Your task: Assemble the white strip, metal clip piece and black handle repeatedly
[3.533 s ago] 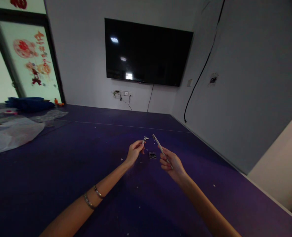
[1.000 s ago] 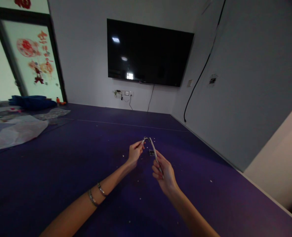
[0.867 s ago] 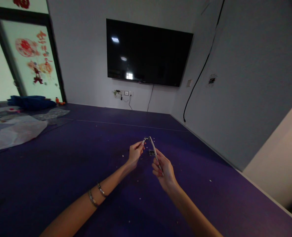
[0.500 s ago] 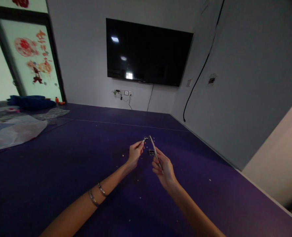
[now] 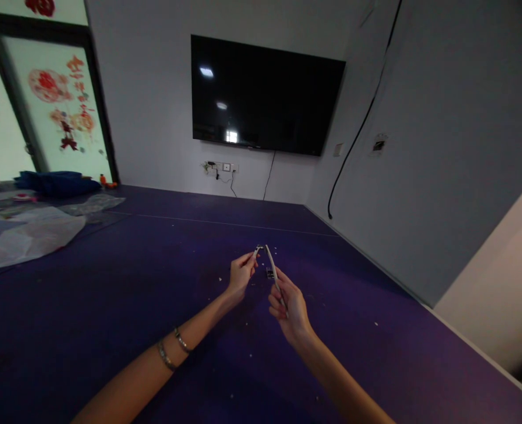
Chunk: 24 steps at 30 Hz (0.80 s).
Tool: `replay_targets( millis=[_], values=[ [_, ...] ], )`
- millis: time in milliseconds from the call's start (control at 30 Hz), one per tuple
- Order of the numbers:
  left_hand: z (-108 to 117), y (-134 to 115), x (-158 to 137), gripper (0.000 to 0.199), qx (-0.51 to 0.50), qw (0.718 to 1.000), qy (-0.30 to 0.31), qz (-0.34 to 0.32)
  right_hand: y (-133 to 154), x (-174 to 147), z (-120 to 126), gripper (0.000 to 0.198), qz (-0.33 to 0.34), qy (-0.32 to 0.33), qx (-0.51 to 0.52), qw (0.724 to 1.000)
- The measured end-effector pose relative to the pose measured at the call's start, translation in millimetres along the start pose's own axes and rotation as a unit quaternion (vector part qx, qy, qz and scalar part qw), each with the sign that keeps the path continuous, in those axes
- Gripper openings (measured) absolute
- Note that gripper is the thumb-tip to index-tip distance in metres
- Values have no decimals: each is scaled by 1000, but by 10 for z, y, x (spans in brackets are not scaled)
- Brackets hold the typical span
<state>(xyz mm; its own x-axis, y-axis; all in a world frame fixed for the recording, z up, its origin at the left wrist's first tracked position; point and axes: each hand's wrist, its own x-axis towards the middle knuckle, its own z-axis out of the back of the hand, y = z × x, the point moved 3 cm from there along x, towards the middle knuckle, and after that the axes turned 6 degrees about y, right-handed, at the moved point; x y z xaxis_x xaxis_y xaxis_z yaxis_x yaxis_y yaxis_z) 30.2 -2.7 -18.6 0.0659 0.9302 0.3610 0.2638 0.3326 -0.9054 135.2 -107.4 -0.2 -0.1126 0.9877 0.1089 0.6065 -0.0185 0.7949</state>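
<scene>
Pinches the white razor (image 5: 256, 254) between thumb and fingers of the left hand (image 5: 242, 273), just below centre toward 7 o'clock, with the head tipped toward 1 o'clock. Grips the slim pale brush (image 5: 271, 262) in the closed right hand (image 5: 291, 301), toward 5 o'clock, with the tip raised toward 11 o'clock beside the razor head. Cannot tell contact from a narrow gap between the two heads. Wears two bracelets (image 5: 165, 356) at 7 o'clock, behind the left hand. Shows a small dark case (image 5: 269, 274) on the purple surface (image 5: 110, 306), at 3 o'clock from the left hand and partly covered by the brush, with pale specks (image 5: 376, 323). Shows also a black screen (image 5: 267, 94) on the wall (image 5: 141, 94) at 12 o'clock, a black cable (image 5: 355, 141) at 2 o'clock, a glass door (image 5: 51, 138) with red decorations (image 5: 46, 82) at 10 o'clock, and blue cloth (image 5: 60, 184) beyond white sheeting (image 5: 35, 237) at 9 o'clock.
</scene>
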Motion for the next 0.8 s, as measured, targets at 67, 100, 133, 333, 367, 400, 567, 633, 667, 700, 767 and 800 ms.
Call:
replay_targets(
  millis=[67, 100, 133, 333, 367, 400, 567, 633, 667, 700, 767, 800],
  values=[
    [5, 8, 2, 40, 1, 1000, 0, -5, -15, -5, 10, 41, 2, -3, 1, 1000],
    [3, 13, 0, 40, 1, 1000, 0, -5, -12, 0, 18, 40, 3, -4, 4, 1000],
    [-1, 18, -4, 40, 2, 1000, 0, -4, -5, 10, 26, 40, 4, -4, 8, 1000],
    [5, 29, 1, 39, 5, 1000, -3, -4, -10, 25, 17, 33, -39, 14, 49, 998],
    [17, 27, 11, 39, 6, 1000, -4, -6, -23, 9, 5, 32, -47, 15, 52, 997],
    [29, 25, 22, 38, 8, 1000, -5, -10, -33, -6, -7, 32, -52, 16, 53, 997],
    [42, 36, 25, 39, 12, 1000, -8, -11, 12, 10, -28, 26, -37, 6, 66, 997],
    [27, 47, 14, 39, 13, 1000, -3, -7, 42, 40, -25, 19, -35, 8, 81, 996],
    [23, 50, 12, 39, 13, 1000, 0, -7, 47, 48, -25, 17, -39, 12, 88, 995],
    [22, 51, 14, 38, 14, 1000, 1, -8, 45, 48, -26, 15, -46, 14, 94, 994],
    [32, 49, 26, 36, 12, 1000, -1, -13, 26, 28, -31, 15, -63, 16, 107, 992],
    [40, 47, 33, 36, 10, 1000, -4, -15, 13, 15, -34, 16, -72, 16, 114, 991]
  ],
)
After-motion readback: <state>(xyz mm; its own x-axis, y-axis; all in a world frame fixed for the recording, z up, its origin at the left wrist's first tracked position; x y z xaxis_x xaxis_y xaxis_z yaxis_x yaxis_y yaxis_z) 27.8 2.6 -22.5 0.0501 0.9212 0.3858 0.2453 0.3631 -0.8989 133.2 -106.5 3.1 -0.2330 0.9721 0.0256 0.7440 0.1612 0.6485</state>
